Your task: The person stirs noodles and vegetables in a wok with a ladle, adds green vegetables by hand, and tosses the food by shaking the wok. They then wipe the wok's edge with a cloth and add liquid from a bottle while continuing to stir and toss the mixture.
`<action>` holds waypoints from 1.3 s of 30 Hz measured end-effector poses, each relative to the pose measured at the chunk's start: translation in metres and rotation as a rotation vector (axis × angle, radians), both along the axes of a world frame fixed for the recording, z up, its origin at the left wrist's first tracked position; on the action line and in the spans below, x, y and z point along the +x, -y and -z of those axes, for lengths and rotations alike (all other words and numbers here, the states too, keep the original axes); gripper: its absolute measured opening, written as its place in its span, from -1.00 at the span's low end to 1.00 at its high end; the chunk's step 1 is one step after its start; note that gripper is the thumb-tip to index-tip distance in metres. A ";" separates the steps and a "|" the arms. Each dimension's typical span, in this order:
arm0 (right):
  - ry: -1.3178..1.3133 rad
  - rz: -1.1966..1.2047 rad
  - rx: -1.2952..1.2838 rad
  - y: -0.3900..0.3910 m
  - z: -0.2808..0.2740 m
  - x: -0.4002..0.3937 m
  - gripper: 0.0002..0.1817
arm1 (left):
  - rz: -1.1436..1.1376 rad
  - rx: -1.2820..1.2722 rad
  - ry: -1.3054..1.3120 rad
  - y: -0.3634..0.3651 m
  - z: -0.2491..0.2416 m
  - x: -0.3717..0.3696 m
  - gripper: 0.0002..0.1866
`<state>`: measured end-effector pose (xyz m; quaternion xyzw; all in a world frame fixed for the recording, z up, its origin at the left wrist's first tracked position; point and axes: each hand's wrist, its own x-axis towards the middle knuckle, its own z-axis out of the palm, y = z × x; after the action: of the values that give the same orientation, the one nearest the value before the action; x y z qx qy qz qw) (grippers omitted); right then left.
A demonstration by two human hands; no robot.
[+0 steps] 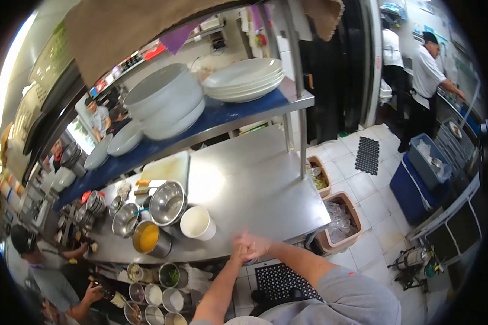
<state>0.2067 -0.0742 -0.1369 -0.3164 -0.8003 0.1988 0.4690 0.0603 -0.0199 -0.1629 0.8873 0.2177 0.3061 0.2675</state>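
Note:
My left hand [239, 252] and my right hand [256, 245] are clasped together just off the front edge of the steel table [238, 179]. Their fingers are folded against each other, and no object shows in them. Nearest to them on the table is a white tub [198, 223]. Left of it stand a steel bowl [168, 202], a second steel bowl [126, 219] and a steel pot of orange-yellow liquid [147, 238]. A cutting board [171, 169] lies farther back.
A shelf [230, 116] above the table bears stacked white plates [244, 81] and large bowls [165, 103]. Bins [339, 222] stand right of the table. Containers of ingredients [154, 295] sit lower left, beside a co-worker [54, 276] holding a bottle [112, 295].

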 end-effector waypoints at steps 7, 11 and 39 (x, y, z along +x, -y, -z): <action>0.557 -0.221 -0.105 -0.015 -0.016 0.017 -0.39 | 0.320 0.240 -0.353 -0.015 -0.025 -0.026 -0.17; 0.611 -0.137 -0.148 -0.009 -0.009 0.008 -0.43 | 0.465 0.255 -0.251 -0.030 -0.026 -0.031 -0.13; 0.584 0.508 -0.235 0.001 -0.040 0.002 0.20 | 0.095 0.169 -0.517 -0.023 -0.060 -0.015 0.16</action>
<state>0.2083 -0.0749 -0.0968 -0.5988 -0.7680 0.0685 0.2166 0.0455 0.0032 -0.1025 0.9644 0.2107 0.0735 0.1422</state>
